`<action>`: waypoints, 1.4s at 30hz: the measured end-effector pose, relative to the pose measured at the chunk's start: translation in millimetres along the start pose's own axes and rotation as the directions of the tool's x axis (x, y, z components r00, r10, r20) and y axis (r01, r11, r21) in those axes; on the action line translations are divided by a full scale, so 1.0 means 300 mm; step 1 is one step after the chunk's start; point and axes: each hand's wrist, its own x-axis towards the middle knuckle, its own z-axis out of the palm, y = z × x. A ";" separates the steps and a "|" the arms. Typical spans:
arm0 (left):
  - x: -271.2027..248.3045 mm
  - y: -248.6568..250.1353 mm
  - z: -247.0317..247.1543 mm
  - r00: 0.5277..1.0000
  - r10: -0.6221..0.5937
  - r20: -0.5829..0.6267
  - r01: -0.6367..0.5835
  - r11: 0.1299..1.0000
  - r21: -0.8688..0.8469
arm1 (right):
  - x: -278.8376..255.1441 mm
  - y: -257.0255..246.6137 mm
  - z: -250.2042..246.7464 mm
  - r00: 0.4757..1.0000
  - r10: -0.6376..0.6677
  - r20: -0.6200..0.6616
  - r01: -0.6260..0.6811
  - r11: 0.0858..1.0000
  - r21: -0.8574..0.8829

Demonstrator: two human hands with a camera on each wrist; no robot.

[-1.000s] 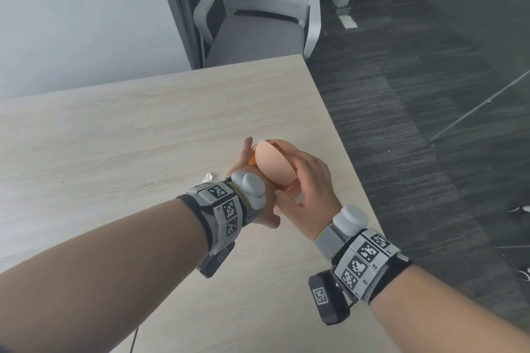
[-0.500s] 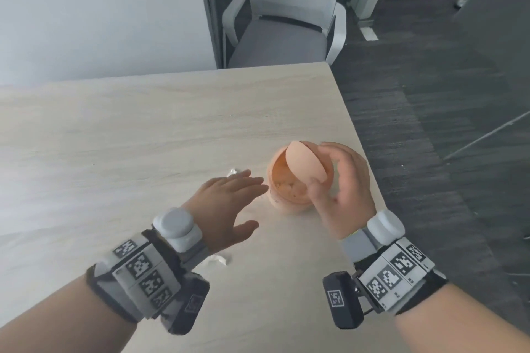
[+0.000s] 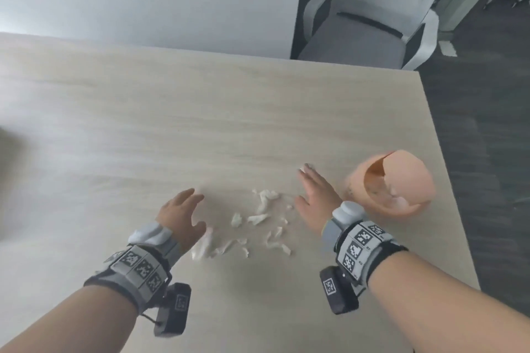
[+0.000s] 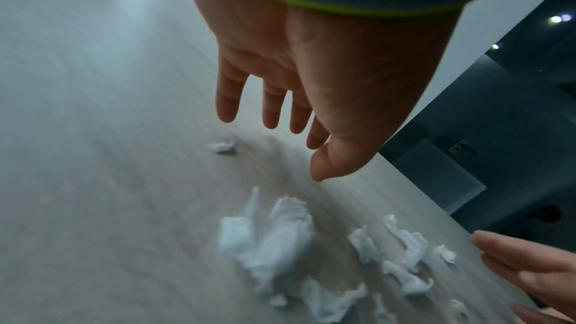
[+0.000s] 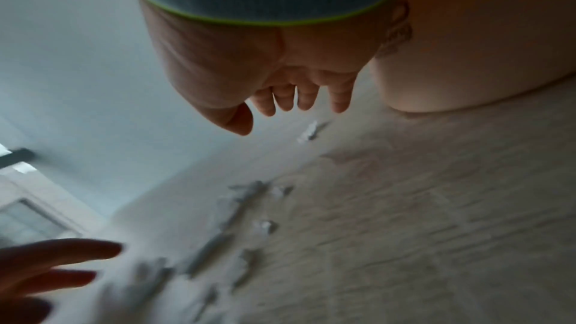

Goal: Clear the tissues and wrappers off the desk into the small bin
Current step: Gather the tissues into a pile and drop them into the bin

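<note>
Several torn white tissue scraps (image 3: 258, 219) lie scattered on the pale wooden desk (image 3: 143, 137), between my two hands. My left hand (image 3: 183, 215) hovers open just left of the scraps, palm down and empty; in the left wrist view the scraps (image 4: 274, 235) lie below its spread fingers (image 4: 271, 107). My right hand (image 3: 312, 198) is open and empty to the right of them. The small peach bin (image 3: 393, 183) stands near the desk's right edge, right of my right hand, its swing lid tilted and paper inside. The right wrist view shows the bin wall (image 5: 467, 58) beside my hand.
A grey and white office chair (image 3: 370, 26) stands beyond the desk's far right corner. The desk's right edge (image 3: 447, 180) runs close behind the bin, with dark carpet floor beyond. A white wall borders the desk's far side.
My right hand has let go of the bin's lid and moved left. My left hand has pulled back. The view has swung left, so the scraps lie between my open hands.
</note>
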 end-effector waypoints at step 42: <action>0.033 0.155 0.085 0.807 0.495 0.324 -0.550 0.829 0.104 | -0.155 -0.055 0.219 0.998 -0.045 0.050 0.052 0.988 -0.147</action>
